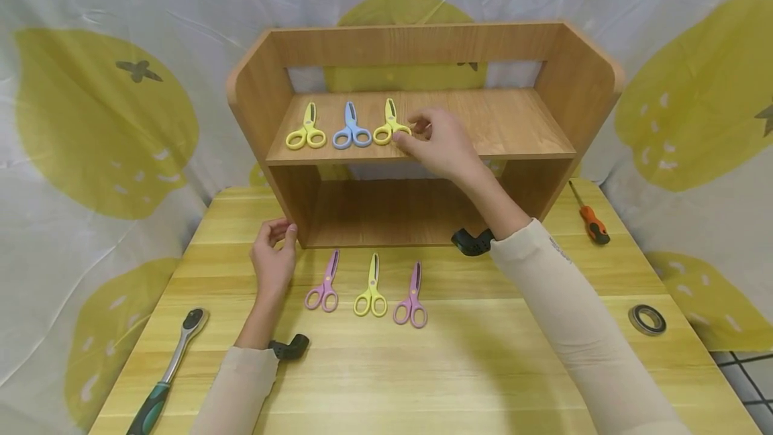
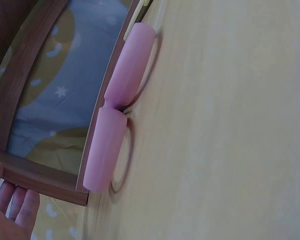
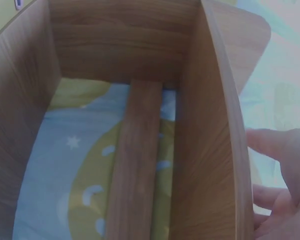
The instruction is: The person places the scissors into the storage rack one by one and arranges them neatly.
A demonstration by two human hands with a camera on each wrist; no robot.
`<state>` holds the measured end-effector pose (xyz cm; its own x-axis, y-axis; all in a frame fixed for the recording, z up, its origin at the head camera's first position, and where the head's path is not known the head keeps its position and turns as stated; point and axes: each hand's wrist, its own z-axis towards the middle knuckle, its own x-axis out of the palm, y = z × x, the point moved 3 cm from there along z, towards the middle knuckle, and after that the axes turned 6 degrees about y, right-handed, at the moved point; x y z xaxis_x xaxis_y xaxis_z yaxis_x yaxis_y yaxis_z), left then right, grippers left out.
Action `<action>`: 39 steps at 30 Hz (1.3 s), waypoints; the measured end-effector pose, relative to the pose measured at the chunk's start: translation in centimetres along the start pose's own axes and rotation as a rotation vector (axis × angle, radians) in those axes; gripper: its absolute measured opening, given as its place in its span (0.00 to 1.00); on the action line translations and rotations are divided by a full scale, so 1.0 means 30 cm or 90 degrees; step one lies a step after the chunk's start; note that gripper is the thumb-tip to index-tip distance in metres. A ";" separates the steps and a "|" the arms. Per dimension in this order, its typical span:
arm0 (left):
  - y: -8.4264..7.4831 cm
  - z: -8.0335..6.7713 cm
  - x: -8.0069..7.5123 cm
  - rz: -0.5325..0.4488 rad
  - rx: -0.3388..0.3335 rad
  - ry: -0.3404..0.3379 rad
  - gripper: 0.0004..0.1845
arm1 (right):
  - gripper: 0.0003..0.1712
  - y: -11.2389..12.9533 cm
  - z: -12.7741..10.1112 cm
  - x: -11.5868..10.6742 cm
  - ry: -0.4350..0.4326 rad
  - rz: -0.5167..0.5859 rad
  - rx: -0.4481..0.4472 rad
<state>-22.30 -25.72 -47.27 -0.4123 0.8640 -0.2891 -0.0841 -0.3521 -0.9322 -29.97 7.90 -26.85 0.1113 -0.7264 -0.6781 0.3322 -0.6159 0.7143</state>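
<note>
On a wooden rack's (image 1: 417, 42) upper shelf (image 1: 501, 123), we find the rightmost yellow scissors (image 1: 391, 120), blades pointing back, just left of the nearer right hand (image 1: 445, 143), its bent fingers parted from the thumb; the left hand's (image 1: 274, 264) fingers curl loosely by the left side panel (image 1: 260, 92).

Right grip (image 3: 297, 192) beside wooden shelf (image 3: 205, 150); patterned cloth (image 3: 65, 160) behind slat (image 3: 135, 160).

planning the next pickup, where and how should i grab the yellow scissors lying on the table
By the handle loops of the yellow scissors, I'd say, coming from above on the side away from the shelf: they lie flat, blades pointing toward the shelf, loops outward. Pink scissors lie on both sides, so a sideways approach looks tighter.
</note>
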 end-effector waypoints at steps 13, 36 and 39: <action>0.001 0.006 -0.004 -0.003 0.010 -0.007 0.13 | 0.21 -0.052 -0.217 -0.028 -0.182 0.046 -0.134; 0.000 0.000 -0.002 -0.002 0.006 0.000 0.12 | 0.22 -0.283 -0.574 0.232 -0.041 0.057 -0.022; 0.002 0.001 0.001 -0.002 0.008 0.002 0.13 | 0.25 -0.320 -0.605 0.280 -0.006 0.066 0.013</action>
<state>-22.34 -25.72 -47.35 -0.4093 0.8661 -0.2869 -0.0973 -0.3540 -0.9302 -15.24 13.25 -42.55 0.1359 -0.7892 -0.5990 0.3000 -0.5434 0.7840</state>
